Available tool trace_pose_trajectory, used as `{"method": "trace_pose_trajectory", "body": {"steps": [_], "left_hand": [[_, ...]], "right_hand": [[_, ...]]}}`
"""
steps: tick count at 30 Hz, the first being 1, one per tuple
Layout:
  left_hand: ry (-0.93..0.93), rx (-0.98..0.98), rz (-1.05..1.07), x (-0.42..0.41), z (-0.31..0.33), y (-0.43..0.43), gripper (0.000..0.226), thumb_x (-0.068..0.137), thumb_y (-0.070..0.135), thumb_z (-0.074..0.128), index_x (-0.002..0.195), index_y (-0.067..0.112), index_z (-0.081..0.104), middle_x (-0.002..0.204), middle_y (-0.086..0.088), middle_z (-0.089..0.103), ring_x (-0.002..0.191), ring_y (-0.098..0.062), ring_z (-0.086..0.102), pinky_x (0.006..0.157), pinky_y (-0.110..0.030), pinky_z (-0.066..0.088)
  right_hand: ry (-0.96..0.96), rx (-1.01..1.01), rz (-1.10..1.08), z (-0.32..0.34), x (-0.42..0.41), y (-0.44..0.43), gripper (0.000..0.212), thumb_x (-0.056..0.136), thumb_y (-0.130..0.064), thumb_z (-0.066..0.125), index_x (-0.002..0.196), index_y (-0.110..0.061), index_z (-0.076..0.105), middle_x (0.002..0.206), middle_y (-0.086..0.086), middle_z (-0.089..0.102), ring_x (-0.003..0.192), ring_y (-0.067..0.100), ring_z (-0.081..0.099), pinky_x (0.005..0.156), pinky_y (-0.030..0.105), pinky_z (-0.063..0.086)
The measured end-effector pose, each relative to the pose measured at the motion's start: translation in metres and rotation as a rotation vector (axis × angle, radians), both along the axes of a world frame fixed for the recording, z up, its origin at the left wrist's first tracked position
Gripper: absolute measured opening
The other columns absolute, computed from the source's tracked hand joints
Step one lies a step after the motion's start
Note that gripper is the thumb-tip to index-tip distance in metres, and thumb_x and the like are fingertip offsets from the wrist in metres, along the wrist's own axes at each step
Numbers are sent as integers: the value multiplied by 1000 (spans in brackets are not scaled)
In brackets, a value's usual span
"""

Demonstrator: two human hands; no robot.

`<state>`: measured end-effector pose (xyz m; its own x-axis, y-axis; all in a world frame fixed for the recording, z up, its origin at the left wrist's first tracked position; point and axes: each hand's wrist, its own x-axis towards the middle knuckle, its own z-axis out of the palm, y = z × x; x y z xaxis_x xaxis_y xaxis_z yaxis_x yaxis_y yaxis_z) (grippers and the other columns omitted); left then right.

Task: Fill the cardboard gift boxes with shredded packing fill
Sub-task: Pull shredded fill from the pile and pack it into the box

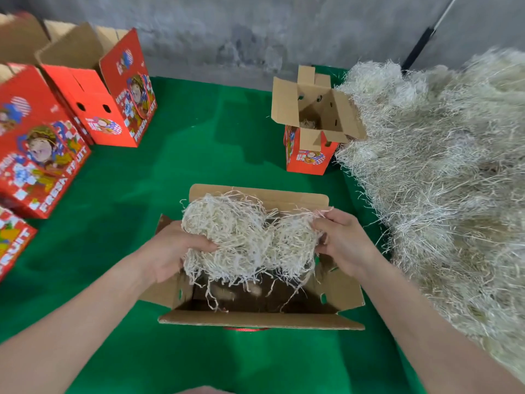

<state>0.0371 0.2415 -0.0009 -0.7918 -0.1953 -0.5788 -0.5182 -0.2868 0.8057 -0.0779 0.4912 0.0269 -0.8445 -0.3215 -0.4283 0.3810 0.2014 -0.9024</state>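
— Hands? Left hand (170, 251) and right hand (345, 241) each grip the wad of shredded fill (247, 237) above the open cardboard box (255, 319).
— Next?
— Probably lower it, release, press down.

White "FRESH FRUIT" lettering, readable in 3 places

The front left box (39, 143), red, carries "FRESH FRUIT" in white block capitals along the lower edge of its printed face, with the second word partly blurred. The rear left box (113, 95) has the same words on its printed side: "FRESH" is clear near the bottom, and only "UIT" of the second word can be made out. The corner box (11, 245), cut off at the bottom left, shows "FRUIT". Print on the small open box (308, 157) at the back right is too small to read.
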Motion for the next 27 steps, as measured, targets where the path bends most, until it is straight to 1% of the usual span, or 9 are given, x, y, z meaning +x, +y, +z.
{"method": "trace_pose_trajectory", "body": {"steps": [2,5,7,9,17,20,22,24,27], "left_hand": [[0,38,8,-2,1,7,104,50,0,77,142,10,28,144,-8,37,136,-19,27,114,-42,8],[9,100,22,-6,-2,13,98,57,-6,74,141,8,27,131,2,42,130,-13,36,111,-34,13],[26,114,-37,-6,4,21,58,60,-8,71,111,9,50,99,13,62,91,4,59,91,-16,35],[41,90,-114,-5,8,26,43,56,-4,71,89,14,52,70,16,69,67,7,60,72,-10,40],[-1,-111,-175,7,5,-3,52,65,-6,75,110,10,53,112,-7,62,113,-17,52,104,-33,31],[8,-176,-528,11,11,-14,110,49,32,91,142,19,33,144,2,40,133,-13,36,114,-39,23],[21,-146,-591,10,23,-15,105,35,60,86,128,32,46,132,17,46,127,-5,37,111,-36,25],[57,-78,-491,3,31,-12,93,30,74,79,107,25,60,113,6,61,106,-11,55,92,-38,44],[47,-66,-441,-9,35,3,113,36,79,72,131,23,45,131,-1,50,114,-20,53,92,-40,47]], "right_hand": [[-114,-164,-7,4,5,-10,22,91,-8,53,109,5,53,106,22,53,87,29,50,71,38,44],[-197,-228,90,1,13,-17,59,82,-31,63,131,-5,44,128,10,53,114,26,47,106,43,30],[-165,-138,221,-3,23,-25,86,69,-34,73,141,-14,32,134,-2,48,126,13,36,112,40,16],[-104,-46,265,-11,27,-32,79,68,-14,78,136,-12,38,129,-2,52,124,14,42,111,38,21],[44,3,98,-6,5,1,75,74,11,65,140,-8,36,131,1,51,128,18,38,108,34,20],[-6,-27,173,-5,5,3,84,73,7,69,144,-5,27,148,11,34,137,24,29,116,44,12],[-52,-41,217,-1,4,3,93,72,1,71,148,-7,17,154,7,22,140,22,20,114,45,5],[-97,-53,232,1,3,2,98,69,-4,73,148,-10,15,154,1,18,140,21,17,113,46,2],[-127,-83,262,6,6,-8,73,63,-8,75,129,-19,46,133,-16,41,127,11,36,109,36,14]]}}
